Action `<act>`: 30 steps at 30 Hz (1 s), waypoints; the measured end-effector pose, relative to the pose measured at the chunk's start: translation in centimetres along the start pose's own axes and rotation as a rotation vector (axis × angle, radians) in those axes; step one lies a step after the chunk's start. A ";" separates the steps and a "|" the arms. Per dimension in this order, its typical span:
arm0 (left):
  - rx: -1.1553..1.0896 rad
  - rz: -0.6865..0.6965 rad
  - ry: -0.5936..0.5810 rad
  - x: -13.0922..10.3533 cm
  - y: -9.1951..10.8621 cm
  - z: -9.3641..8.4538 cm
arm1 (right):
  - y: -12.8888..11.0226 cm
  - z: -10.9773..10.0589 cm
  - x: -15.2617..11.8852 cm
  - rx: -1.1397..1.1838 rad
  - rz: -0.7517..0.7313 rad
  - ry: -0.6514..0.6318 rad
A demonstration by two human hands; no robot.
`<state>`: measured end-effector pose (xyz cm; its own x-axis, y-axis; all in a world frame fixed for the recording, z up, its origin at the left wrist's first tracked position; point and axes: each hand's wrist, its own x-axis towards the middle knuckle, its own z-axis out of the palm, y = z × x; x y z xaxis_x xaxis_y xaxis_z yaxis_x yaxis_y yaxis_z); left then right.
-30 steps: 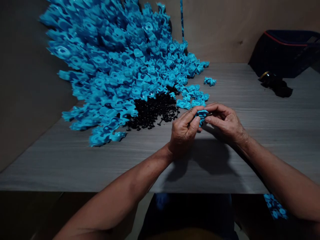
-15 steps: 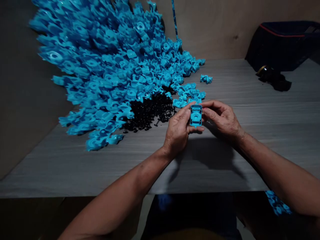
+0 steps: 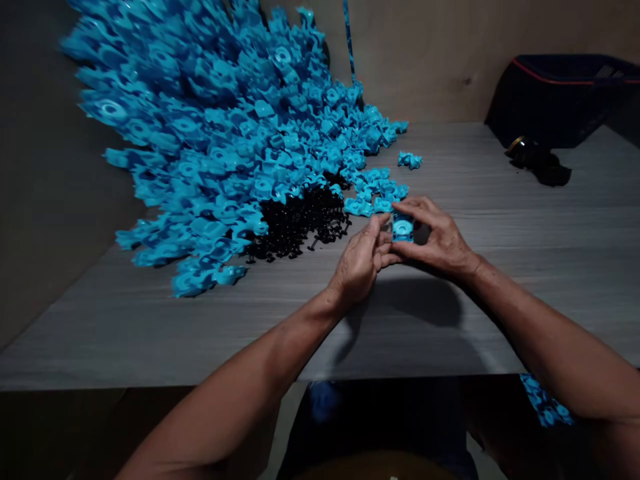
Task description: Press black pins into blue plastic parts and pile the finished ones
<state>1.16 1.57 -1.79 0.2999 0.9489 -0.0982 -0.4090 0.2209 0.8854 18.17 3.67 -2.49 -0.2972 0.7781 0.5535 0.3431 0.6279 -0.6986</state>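
My right hand [image 3: 445, 237] pinches a blue plastic toy car body [image 3: 403, 227] between its thumb and fingers, at the top and bottom edges. The car's underside faces me, with a round ring in the middle and dark parts near its ends. Just left of it, my left hand [image 3: 356, 261] is open, with thumb and fingers apart; whether its fingertips touch the car body I cannot tell. Close by on the left lies a heap of small black wheel axles [image 3: 300, 227]. Several more blue car bodies [image 3: 371, 190] lie just beyond my hands.
A tall pile of blue car bodies [image 3: 215, 127] leans against the back left corner of the grey table [image 3: 200, 347]. A dark basket [image 3: 550, 100] with a red rim stands at the back right, a black object [image 3: 540, 163] before it. More blue pieces [image 3: 546, 400] show below the table edge.
The car body has passed from my left hand's grip to my right hand's and moved slightly right and up. My left fingers have loosened.
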 end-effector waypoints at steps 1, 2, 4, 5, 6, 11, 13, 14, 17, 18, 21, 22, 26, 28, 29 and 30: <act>0.028 0.016 0.015 0.0 -0.1 -0.1 | 0.6 -0.5 0.1 -0.027 0.017 0.033; 0.056 0.048 0.040 0.1 -0.1 -0.2 | 1.3 -1.1 0.2 -0.066 0.047 0.078; 0.105 0.174 0.118 0.4 0.4 -0.7 | 3.4 -2.6 0.4 -0.186 0.135 0.170; 0.124 0.259 0.169 0.7 0.9 -1.2 | 4.5 -3.3 0.4 -0.261 0.179 0.202; 0.142 0.356 0.228 1.1 1.6 -1.7 | 5.7 -3.9 0.4 -0.331 0.216 0.210; 0.285 0.740 0.550 3.4 5.2 -5.9 | 8.1 -4.7 -0.4 -0.562 0.281 0.054; 0.332 0.770 0.600 4.2 5.9 -7.8 | 6.7 -4.4 -0.4 -0.662 0.281 0.047; 0.340 0.776 0.600 4.5 6.1 -8.6 | 5.7 -4.1 -0.3 -0.691 0.260 0.076; 0.317 0.817 0.610 5.0 5.9 -9.9 | 2.0 -1.8 0.3 -0.562 0.077 0.140; 0.315 0.834 0.627 5.0 5.8 -10.0 | 1.0 -0.5 0.7 -0.463 0.002 0.101; 0.337 0.872 0.687 4.7 5.7 -9.5 | -1.1 4.9 2.7 -0.309 -0.178 -0.169; 0.344 0.877 0.697 4.5 5.7 -9.2 | -1.4 6.8 3.6 -0.324 -0.213 -0.230; 0.351 0.867 0.688 3.8 5.8 -8.6 | -1.5 12.8 7.0 -0.424 -0.163 -0.333; 0.369 0.865 0.690 3.9 5.4 -8.6 | -1.0 13.6 7.4 -0.467 -0.119 -0.362; 0.388 0.864 0.688 4.1 5.1 -8.6 | -0.8 13.5 7.1 -0.477 -0.118 -0.374; 0.413 0.862 0.680 4.3 4.6 -8.6 | -0.5 13.1 6.7 -0.478 -0.132 -0.385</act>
<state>-6.81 8.61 -2.00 -0.5133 0.7014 0.4946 0.0964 -0.5256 0.8453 4.37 8.30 -4.37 -0.6332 0.6873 0.3558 0.6159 0.7259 -0.3062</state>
